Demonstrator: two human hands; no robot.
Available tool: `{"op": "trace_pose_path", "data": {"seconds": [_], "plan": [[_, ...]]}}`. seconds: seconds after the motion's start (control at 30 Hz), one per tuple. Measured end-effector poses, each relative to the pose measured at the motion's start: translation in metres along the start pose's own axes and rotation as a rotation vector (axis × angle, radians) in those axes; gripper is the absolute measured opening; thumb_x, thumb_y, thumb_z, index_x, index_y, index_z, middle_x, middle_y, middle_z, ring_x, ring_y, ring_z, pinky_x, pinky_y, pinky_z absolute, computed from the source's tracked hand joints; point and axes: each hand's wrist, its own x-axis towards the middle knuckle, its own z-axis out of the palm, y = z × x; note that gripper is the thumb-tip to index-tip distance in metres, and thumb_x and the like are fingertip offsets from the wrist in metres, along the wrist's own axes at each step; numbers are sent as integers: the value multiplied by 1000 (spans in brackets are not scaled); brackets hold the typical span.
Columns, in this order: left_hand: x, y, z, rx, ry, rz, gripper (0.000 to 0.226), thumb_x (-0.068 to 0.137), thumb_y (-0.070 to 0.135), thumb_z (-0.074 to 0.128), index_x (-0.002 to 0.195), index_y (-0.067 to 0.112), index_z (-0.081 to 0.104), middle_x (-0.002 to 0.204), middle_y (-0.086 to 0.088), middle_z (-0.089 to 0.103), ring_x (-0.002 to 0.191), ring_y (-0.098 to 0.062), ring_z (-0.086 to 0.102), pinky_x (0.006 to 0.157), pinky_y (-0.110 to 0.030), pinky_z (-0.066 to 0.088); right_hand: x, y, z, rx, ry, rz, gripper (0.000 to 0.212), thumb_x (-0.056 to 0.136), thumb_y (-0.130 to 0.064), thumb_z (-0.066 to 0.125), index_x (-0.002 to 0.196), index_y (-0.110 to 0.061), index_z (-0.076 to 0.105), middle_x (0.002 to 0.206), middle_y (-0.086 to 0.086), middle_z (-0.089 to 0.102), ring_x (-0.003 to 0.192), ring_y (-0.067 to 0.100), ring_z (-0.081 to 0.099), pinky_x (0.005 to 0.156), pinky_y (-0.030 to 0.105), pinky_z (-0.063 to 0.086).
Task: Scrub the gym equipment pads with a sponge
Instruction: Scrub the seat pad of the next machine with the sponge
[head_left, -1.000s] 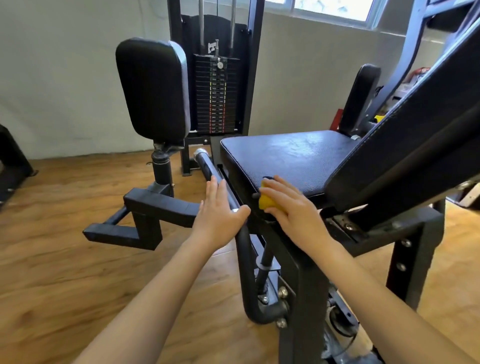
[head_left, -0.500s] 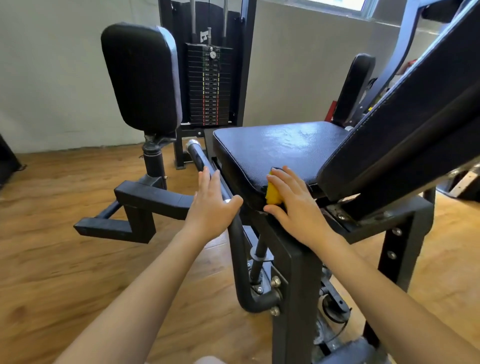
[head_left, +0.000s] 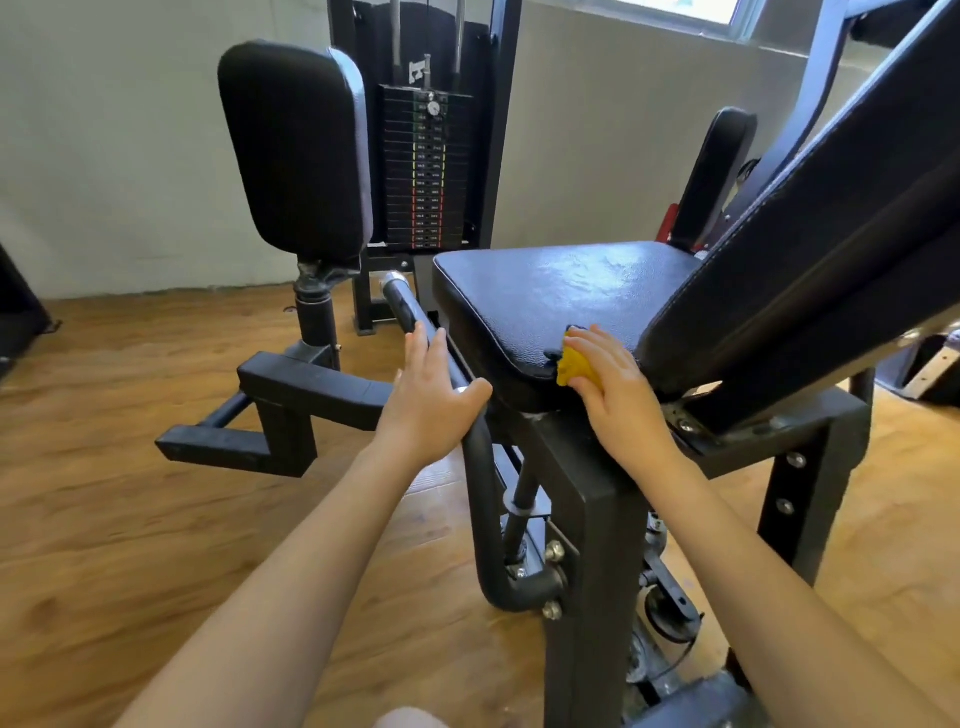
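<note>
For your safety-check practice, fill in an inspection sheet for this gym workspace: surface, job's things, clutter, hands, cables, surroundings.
Surface: seat pad, glossy sheen, black.
Job's things: yellow sponge at the seat's near edge.
Clutter: nothing seen.
Hands: right hand presses the sponge; left hand rests on the side handle bar, fingers straight.
Cables: thin lines above the weight stack.
Surroundings: upright leg pad, backrest, wooden floor.

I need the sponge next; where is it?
Under the right hand, the yellow sponge is pressed on the seat pad's near edge, beside the backrest.
</note>
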Motion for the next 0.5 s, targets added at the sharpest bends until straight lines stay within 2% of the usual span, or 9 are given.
{"op": "trace_pose_path", "data": {"seconds": [0.1, 0.23, 0.37, 0.43, 0.5], "plan": [[1, -1, 2, -17, -11, -7, 80, 93, 34, 50, 152, 14, 1, 159, 0, -15, 147, -26, -5, 116, -46, 16, 4, -4, 2, -43, -46, -5, 41, 92, -8, 54, 132, -10, 49, 142, 5, 44, 139, 21, 28, 113, 28, 16], [-1, 6, -1, -38, -16, -42, 83, 93, 32, 52, 152, 15, -2, 159, 1, -17, 146, -18, -12, 118, -41, 8, 8, -21, 2, -80, -139, -62, 42, 89, -9, 58, 131, -8, 51, 140, 6, 47, 138, 24, 30, 113, 35, 21], [-6, 19, -12, 29, -87, -105, 86, 93, 32, 53, 152, 11, -6, 158, -2, -21, 144, -14, -17, 120, -37, 1, 10, -53, 19, -142, -194, -75, 44, 83, -5, 65, 126, -6, 55, 135, 10, 52, 135, 26, 33, 108, 41, 27], [-5, 26, -20, 147, -140, -121, 85, 95, 38, 49, 151, 9, -7, 157, -5, -21, 144, -15, -17, 119, -35, -2, 16, -63, 13, -73, -248, 39, 43, 86, -5, 61, 128, -9, 53, 139, 4, 48, 136, 15, 23, 109, 35, 25], [-3, 32, -32, 312, -218, -126, 81, 97, 44, 39, 151, 7, -8, 157, -8, -21, 145, -18, -15, 117, -32, -3, 27, -73, -2, 136, -340, 266, 42, 92, -8, 52, 134, -14, 47, 143, -4, 41, 137, 5, 17, 112, 27, 20]]}}
